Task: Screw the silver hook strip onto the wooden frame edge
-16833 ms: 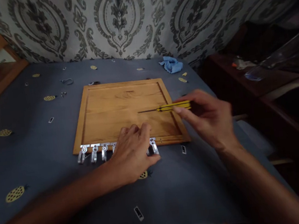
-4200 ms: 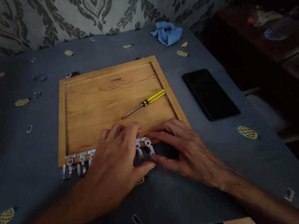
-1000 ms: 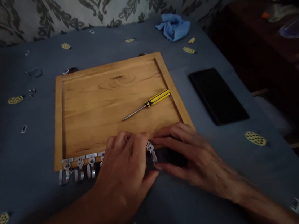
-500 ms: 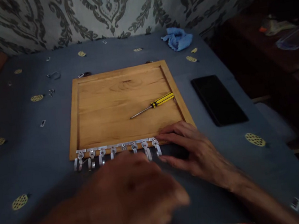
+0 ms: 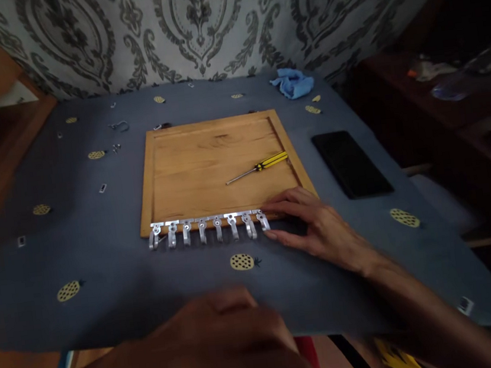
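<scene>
A square wooden board [image 5: 208, 170] lies flat on the blue cloth-covered table [image 5: 117, 271]. Several silver metal hooks [image 5: 208, 229] line its near edge. A yellow-and-black screwdriver [image 5: 258, 167] rests on the board's right side. My right hand [image 5: 310, 224] lies flat at the board's near right corner, its fingertips touching the rightmost hook. My left hand [image 5: 229, 341] is blurred, low in the picture near the table's front edge, away from the board; whether it holds anything cannot be made out.
A black phone [image 5: 350, 162] lies right of the board. A crumpled blue cloth [image 5: 293, 81] sits at the far right by the patterned wall. Small metal parts [image 5: 119, 128] lie far left. Dark wooden furniture [image 5: 442, 106] stands to the right.
My left hand has pulled back from the row of hooks toward the table's front edge, uncovering all the hooks. My right hand stays at the board's near right corner. The view has tilted up.
</scene>
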`<state>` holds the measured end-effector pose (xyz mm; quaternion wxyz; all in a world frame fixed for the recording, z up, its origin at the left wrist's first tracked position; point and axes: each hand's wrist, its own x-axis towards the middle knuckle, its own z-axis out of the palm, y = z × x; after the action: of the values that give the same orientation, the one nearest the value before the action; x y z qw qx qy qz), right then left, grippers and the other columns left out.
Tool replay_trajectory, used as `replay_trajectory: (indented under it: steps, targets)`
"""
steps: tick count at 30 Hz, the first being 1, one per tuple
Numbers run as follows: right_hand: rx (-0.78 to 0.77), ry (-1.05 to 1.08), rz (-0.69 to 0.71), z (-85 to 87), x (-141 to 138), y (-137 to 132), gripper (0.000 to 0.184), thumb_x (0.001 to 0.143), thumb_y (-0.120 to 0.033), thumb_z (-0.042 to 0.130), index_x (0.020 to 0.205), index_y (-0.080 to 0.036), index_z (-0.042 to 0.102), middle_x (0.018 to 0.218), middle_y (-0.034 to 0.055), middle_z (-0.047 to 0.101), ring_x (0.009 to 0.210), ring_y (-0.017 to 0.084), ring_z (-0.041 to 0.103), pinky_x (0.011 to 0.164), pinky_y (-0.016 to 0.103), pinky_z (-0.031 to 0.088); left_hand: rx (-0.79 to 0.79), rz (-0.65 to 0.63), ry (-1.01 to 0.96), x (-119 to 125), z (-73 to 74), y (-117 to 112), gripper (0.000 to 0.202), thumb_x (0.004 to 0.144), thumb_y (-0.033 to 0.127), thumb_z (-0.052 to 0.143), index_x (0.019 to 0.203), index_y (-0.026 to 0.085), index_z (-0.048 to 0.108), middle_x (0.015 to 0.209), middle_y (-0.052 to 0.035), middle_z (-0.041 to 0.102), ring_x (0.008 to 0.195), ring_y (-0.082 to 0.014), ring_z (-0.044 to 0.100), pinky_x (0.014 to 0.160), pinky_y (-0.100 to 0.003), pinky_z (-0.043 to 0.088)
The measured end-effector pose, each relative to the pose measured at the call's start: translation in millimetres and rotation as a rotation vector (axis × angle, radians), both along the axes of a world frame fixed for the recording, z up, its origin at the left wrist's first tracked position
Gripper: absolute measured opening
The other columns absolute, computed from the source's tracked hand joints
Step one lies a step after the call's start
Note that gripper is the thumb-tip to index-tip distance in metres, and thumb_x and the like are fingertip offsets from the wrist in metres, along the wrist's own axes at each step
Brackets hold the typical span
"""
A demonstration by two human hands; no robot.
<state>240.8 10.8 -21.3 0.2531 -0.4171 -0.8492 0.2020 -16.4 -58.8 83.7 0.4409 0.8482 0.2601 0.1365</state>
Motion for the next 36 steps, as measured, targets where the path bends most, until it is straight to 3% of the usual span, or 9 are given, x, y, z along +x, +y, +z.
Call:
replay_trajectory:
  steps: [3,7,11,14,27,32,36]
  targets:
    - [0.011,-0.007,-0.002,-0.6,-1.5,-1.0,0.028,0.087,-0.036,0.064,0.109,-0.019,0.066,0.101,0.0093,0.065,0.096,0.024,0.061,0.082,0.044,0.053,0.137,0.055,0.039,-9.2,-12.2,-12.2,0.019,0.096,0.027,0.048,0.109,0.030,0.061,0.084,0.0017,0.069,0.080,-0.0154,0.063,0.079,-0.028,0.052]
    - [-0.015,-0.013,-0.010,0.9,-4.0,-1.3,0.029,0.087,-0.038,0.064,0.107,-0.018,0.067,0.098,0.0086,0.065,0.093,0.023,0.062,0.081,0.042,0.052,0.250,0.329,0.048,-37.9,-49.7,-16.6,0.022,0.096,0.020,0.045,0.110,0.027,0.060,0.097,-0.0017,0.069,0.091,-0.0174,0.064,0.084,-0.034,0.049]
    - [-0.044,-0.011,-0.012,2.7,-5.9,-1.7,0.032,0.085,-0.041,0.065,0.105,-0.017,0.068,0.100,0.0098,0.065,0.094,0.023,0.061,0.084,0.044,0.050,0.204,0.599,0.058,-73.9,-83.5,-8.9,0.015,0.093,0.029,0.049,0.094,0.022,0.062,0.071,0.0024,0.063,0.065,-0.0137,0.060,0.061,-0.026,0.045]
    - [-0.038,-0.007,-0.021,1.6,-7.3,-2.6,0.034,0.086,-0.043,0.064,0.105,-0.015,0.068,0.100,0.0103,0.066,0.094,0.023,0.061,0.085,0.043,0.050,0.216,0.689,0.053,-89.0,-96.8,-7.3,0.019,0.092,0.032,0.049,0.087,0.020,0.062,0.062,0.0041,0.057,0.059,-0.0126,0.055,0.057,-0.024,0.040]
    - [0.004,0.057,-0.026,-6.6,-8.9,-0.2,0.035,0.082,-0.050,0.063,0.098,-0.020,0.071,0.097,0.0088,0.067,0.093,0.024,0.063,0.084,0.041,0.051,0.384,0.639,0.054,-87.9,-114.8,-10.3,0.019,0.089,0.031,0.048,0.082,0.019,0.062,0.064,0.0036,0.059,0.059,-0.0117,0.054,0.061,-0.023,0.037]
    - [-0.001,0.038,-0.007,-2.9,-6.9,0.6,0.030,0.083,-0.045,0.064,0.099,-0.020,0.071,0.096,0.0080,0.068,0.092,0.024,0.063,0.084,0.041,0.051,0.378,0.641,0.027,-86.8,-112.3,-9.4,0.022,0.092,0.030,0.047,0.080,0.019,0.061,0.060,0.0046,0.055,0.054,-0.0101,0.052,0.055,-0.020,0.037]
    - [-0.025,0.024,-0.012,0.9,-5.9,-0.9,0.030,0.085,-0.044,0.063,0.103,-0.021,0.070,0.099,0.0080,0.067,0.095,0.024,0.063,0.086,0.042,0.051,0.375,0.647,0.013,-85.2,-100.1,6.0,0.025,0.094,0.029,0.045,0.080,0.018,0.061,0.058,0.0044,0.054,0.053,-0.0100,0.052,0.051,-0.019,0.037]
